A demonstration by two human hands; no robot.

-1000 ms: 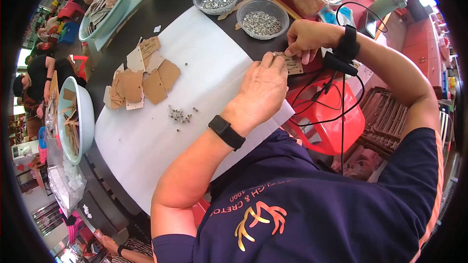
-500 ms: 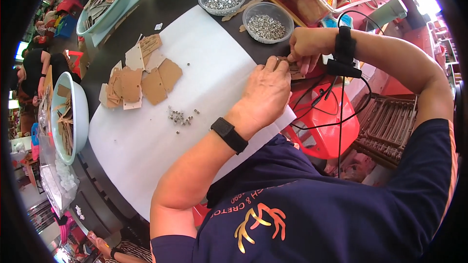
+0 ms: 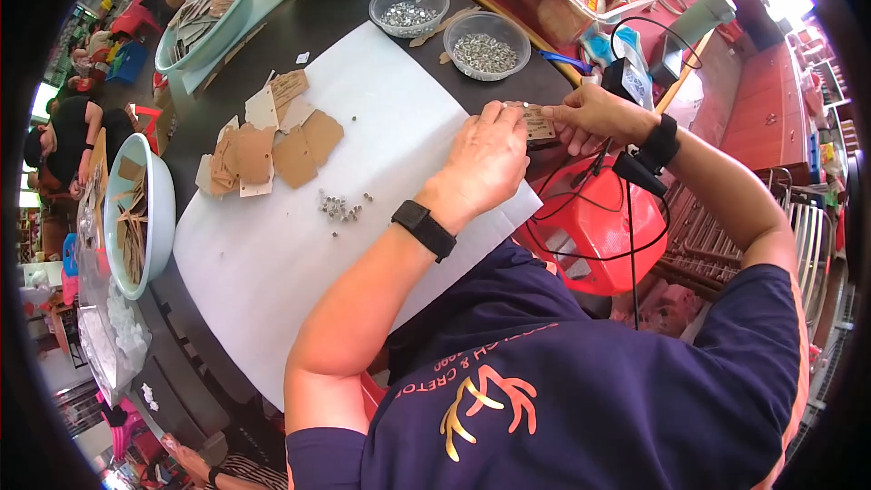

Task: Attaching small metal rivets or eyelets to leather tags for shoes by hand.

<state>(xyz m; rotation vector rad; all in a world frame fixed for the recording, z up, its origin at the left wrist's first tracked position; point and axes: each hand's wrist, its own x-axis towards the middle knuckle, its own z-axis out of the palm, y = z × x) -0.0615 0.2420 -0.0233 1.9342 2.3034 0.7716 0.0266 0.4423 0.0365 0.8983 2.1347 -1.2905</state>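
My left hand (image 3: pixel 487 156) and my right hand (image 3: pixel 597 116) meet at the table's right edge, both closed on a small brown cardboard tag (image 3: pixel 542 126) printed with dark lines. Curled left fingers hold its left side, while the right thumb and fingers pinch its right side. A tiny pale spot shows at the tag's upper edge; what it is I cannot make out. On the white paper sheet (image 3: pixel 381 109) lie a loose pile of brown tags (image 3: pixel 295 156) and a scatter of small metal pieces (image 3: pixel 337 209).
Past my hands stand two clear tubs of small metal pieces, one (image 3: pixel 408 7) left of the other (image 3: pixel 487 44). Green basins (image 3: pixel 163 218) line the table's left side. A red stool (image 3: pixel 599 254) with black cables is at the right. Other people (image 3: pixel 73 141) sit farther left.
My right hand has drawn away to the right and its elbow has dropped, exposing more of the tag. My left hand has shifted slightly left. The whole view has moved a little.
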